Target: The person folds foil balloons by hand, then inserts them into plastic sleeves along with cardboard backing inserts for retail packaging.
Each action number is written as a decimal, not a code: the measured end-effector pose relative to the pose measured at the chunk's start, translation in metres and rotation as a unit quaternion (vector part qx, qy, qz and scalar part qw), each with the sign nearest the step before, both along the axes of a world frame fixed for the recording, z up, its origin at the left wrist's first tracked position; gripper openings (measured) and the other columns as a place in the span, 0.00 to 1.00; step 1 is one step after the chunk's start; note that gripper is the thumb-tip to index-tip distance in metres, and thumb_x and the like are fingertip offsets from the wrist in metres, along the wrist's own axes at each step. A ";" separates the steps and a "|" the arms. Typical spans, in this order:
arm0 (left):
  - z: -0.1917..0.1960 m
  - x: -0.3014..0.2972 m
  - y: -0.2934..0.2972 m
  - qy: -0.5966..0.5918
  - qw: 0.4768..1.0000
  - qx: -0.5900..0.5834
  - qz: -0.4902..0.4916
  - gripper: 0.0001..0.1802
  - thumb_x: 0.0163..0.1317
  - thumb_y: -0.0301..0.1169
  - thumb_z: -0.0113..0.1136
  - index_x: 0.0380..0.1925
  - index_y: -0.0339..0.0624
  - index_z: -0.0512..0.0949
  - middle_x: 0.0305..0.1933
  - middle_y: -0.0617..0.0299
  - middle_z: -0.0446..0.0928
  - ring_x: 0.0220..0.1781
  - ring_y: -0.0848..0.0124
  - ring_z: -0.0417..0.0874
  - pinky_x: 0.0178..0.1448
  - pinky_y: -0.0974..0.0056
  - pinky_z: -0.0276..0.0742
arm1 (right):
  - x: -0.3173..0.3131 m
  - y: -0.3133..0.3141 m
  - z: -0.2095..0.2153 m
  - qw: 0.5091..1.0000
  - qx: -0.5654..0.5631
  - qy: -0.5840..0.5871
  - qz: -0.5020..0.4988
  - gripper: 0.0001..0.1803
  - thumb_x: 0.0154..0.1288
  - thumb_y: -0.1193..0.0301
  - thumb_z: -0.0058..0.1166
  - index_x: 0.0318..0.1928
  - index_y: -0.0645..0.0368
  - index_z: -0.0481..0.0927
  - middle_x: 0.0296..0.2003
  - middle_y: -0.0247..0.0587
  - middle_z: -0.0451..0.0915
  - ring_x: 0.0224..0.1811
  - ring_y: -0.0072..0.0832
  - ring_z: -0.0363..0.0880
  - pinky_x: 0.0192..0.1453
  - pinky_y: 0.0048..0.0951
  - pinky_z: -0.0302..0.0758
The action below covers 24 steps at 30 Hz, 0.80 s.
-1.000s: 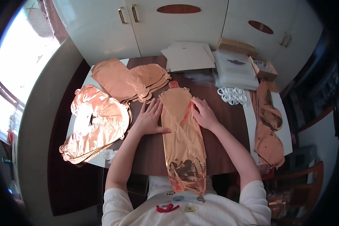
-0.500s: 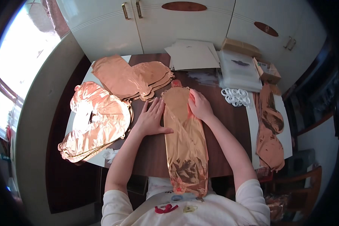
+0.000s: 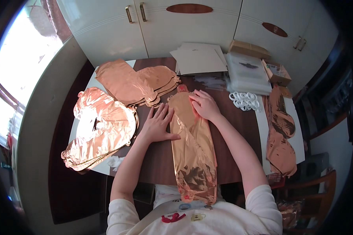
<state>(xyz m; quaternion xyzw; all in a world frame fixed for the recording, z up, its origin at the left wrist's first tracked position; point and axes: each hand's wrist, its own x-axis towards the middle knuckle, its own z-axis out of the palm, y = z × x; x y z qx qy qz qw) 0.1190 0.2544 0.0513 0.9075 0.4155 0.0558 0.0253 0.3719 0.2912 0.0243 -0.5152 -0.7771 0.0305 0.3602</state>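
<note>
Folded copper foil piece (image 3: pixel 193 147) lies lengthwise in the middle of the frame, on the dark brown part of the bench (image 3: pixel 235 156). Its lower end passes over the near edge of the bench, toward the white shirt (image 3: pixel 208 223) of the person, and at its upper end a small red part (image 3: pixel 182 88) is visible. The left hand (image 3: pixel 157 124) is laid flat, palm down, with the fingers a little spread and the thumb apart, reaching onto the left edge of the foil. The right hand (image 3: pixel 205 105) is bent over the upper right edge of the foil, with its fingers close together; I cannot tell whether it pinches the foil or only presses it.

At the upper left of the frame lies a heap of dull copper foil shapes (image 3: pixel 119 83), and below it a shinier foil stack (image 3: pixel 104 137). In the upper middle are pale flat sheets (image 3: pixel 200 60). Toward the upper right are clear plastic bags (image 3: pixel 247 76), with white rings (image 3: pixel 245 101) just below them. Another copper foil bundle (image 3: pixel 280 152) lies at the right.
</note>
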 end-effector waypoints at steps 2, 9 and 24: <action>0.000 0.000 0.000 0.002 1.000 0.001 0.001 0.63 0.41 0.76 0.49 0.68 0.39 0.53 0.71 0.46 0.54 0.76 0.57 0.45 0.74 0.46 0.37 | 0.000 0.001 -0.001 1.000 -0.022 -0.022 0.000 0.16 0.62 0.66 0.49 0.47 0.58 0.80 0.53 0.51 0.75 0.58 0.48 0.71 0.65 0.41 0.65; 0.000 0.001 0.000 0.008 1.000 0.009 0.004 0.63 0.42 0.76 0.47 0.68 0.37 0.53 0.71 0.46 0.54 0.76 0.56 0.45 0.74 0.46 0.38 | 0.002 0.005 -0.007 1.000 -0.010 -0.001 -0.003 0.15 0.62 0.67 0.49 0.46 0.59 0.80 0.52 0.50 0.77 0.58 0.46 0.72 0.65 0.41 0.65; 0.000 0.003 -0.001 0.006 1.000 0.002 0.003 0.62 0.42 0.76 0.48 0.67 0.37 0.55 0.72 0.49 0.53 0.76 0.56 0.45 0.74 0.46 0.38 | 0.005 -0.006 0.004 0.978 -0.071 0.193 -0.025 0.16 0.64 0.70 0.46 0.49 0.63 0.76 0.54 0.51 0.75 0.57 0.44 0.72 0.62 0.36 0.68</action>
